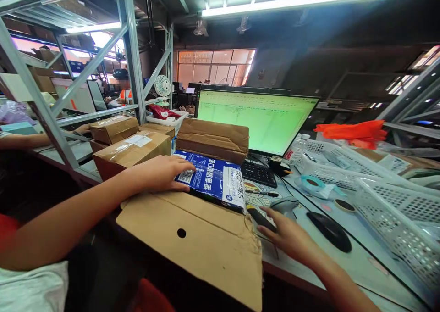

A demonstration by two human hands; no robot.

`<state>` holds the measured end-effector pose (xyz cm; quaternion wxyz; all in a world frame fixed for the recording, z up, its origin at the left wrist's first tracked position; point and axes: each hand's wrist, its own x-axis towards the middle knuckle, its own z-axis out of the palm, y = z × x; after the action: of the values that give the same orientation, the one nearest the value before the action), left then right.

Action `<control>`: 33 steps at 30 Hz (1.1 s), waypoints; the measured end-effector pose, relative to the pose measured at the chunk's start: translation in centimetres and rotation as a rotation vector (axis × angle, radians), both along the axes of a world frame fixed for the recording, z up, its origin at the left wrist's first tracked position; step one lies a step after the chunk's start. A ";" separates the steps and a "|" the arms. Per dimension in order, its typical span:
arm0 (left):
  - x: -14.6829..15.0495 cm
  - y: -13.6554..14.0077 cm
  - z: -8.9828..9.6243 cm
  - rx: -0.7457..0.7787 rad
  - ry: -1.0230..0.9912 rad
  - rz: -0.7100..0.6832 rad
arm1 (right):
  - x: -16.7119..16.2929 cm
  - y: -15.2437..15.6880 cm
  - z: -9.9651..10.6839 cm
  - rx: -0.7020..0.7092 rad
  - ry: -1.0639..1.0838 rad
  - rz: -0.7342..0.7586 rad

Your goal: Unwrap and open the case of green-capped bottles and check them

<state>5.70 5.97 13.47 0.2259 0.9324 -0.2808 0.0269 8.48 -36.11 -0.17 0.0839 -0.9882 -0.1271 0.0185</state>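
Note:
In the head view a brown cardboard box [206,243] lies with its flaps folded out, and its near flap has a round hole. Inside it is a blue printed box [209,176] with white lettering and a barcode. My left hand [161,172] lies on the left end of the blue box, fingers stretched over its top. By the carton's torn right edge, my right hand [283,231] has its thumb and fingers closed around a slim black-and-yellow tool [261,218]. The tool's exact kind is unclear.
Behind the carton stand a monitor [254,119] and keyboard [259,173]. A black mouse [329,231], tape roll [311,182] and white plastic basket [395,220] are on the right. Taped cartons [134,149] sit left, beside a metal rack post [132,50] and another person's arm [25,141].

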 end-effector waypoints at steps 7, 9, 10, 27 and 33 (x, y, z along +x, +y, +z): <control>-1.5 -0.8 -1.6 0.213 -0.295 0.039 | -0.3 -1.3 -5.1 -0.126 -0.085 -0.039; -2.4 -1.1 -2.5 0.275 -0.460 0.064 | 0.1 -1.0 -5.2 -0.133 -0.083 -0.051; -2.7 -1.3 -2.8 0.302 -0.552 0.080 | 0.4 -0.9 -5.0 -0.123 -0.080 -0.057; -1.1 -1.6 -5.7 0.006 -1.049 0.175 | 1.2 11.0 17.4 0.032 -0.315 0.649; -0.2 -1.2 -6.2 -0.070 -1.070 0.133 | 3.4 10.9 17.0 -0.033 -0.347 0.584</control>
<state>5.46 4.74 7.30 0.0803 0.7963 -0.2960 0.5214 11.86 -25.18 16.88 0.0364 -0.8998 -0.4167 -0.1245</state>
